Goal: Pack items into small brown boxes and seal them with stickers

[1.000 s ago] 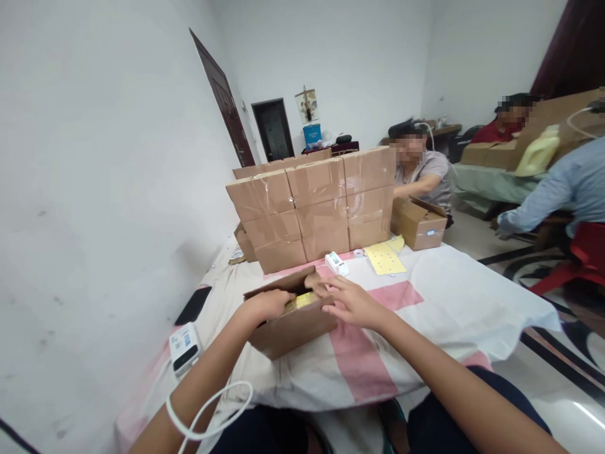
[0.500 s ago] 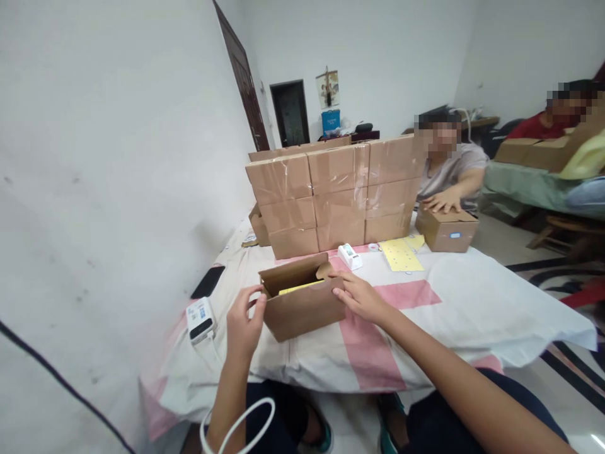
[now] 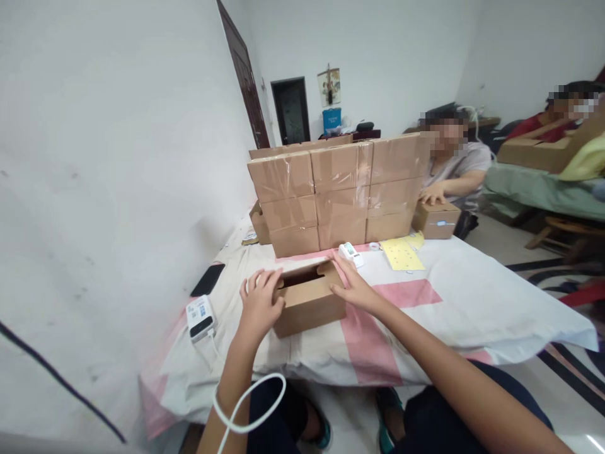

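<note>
At frame centre my left hand (image 3: 259, 304) and right hand (image 3: 353, 288) rest open fingers on the flaps of the cardboard box (image 3: 312, 307), which I judge light, stiff and best gripped at both ends.

A small cardboard box (image 3: 309, 299) is flanked by the left hand (image 3: 259, 302) and right hand (image 3: 352, 287), palms pressed on its flaps; taped cartons (image 3: 335, 192) are stacked beyond.

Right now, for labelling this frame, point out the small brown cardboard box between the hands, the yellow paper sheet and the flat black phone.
small brown cardboard box (image 3: 309, 312): head view, on its front wall.
yellow paper sheet (image 3: 401, 255): head view, on the sheet's middle.
flat black phone (image 3: 208, 280): head view, on its top face.
</note>
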`<action>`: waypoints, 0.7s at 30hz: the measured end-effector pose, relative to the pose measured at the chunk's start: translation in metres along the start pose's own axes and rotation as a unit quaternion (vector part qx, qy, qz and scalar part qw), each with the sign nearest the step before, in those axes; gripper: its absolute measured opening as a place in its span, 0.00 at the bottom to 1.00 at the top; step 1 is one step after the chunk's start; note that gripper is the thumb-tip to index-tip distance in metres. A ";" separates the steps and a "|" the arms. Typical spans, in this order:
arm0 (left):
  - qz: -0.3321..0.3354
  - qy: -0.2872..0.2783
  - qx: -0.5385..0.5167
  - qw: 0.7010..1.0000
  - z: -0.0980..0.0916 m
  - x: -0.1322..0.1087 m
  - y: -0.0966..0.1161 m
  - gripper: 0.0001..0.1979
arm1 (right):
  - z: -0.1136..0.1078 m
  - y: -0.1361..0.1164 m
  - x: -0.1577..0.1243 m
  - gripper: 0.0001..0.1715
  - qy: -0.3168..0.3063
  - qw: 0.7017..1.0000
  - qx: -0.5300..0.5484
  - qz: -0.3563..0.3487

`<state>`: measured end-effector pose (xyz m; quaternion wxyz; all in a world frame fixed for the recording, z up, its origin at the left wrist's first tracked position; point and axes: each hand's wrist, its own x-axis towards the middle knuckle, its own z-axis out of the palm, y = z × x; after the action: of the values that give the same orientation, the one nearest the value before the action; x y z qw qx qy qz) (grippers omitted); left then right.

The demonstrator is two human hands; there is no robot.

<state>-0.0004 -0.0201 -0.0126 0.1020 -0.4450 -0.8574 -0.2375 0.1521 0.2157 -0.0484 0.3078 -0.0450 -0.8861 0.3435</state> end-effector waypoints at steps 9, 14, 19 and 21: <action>0.019 -0.040 0.127 0.991 0.016 -0.014 0.034 0.34 | -0.037 0.033 0.021 0.17 0.097 0.992 -0.022 0.075; 0.045 -0.026 0.142 0.989 0.024 -0.004 0.017 0.29 | -0.081 0.100 0.044 0.14 0.096 0.954 -0.067 0.276; 0.073 0.009 0.173 0.982 0.036 -0.005 0.001 0.28 | -0.067 0.138 0.065 0.13 0.073 0.933 -0.070 0.346; 0.076 0.021 0.185 0.980 0.038 -0.009 0.001 0.27 | -0.053 0.144 0.074 0.10 0.068 0.921 -0.068 0.377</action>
<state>0.0071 -0.0072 -0.0486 0.2185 -0.4769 -0.8480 -0.0756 0.1035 0.3771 -0.0713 0.2111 -0.4201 -0.8015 0.3695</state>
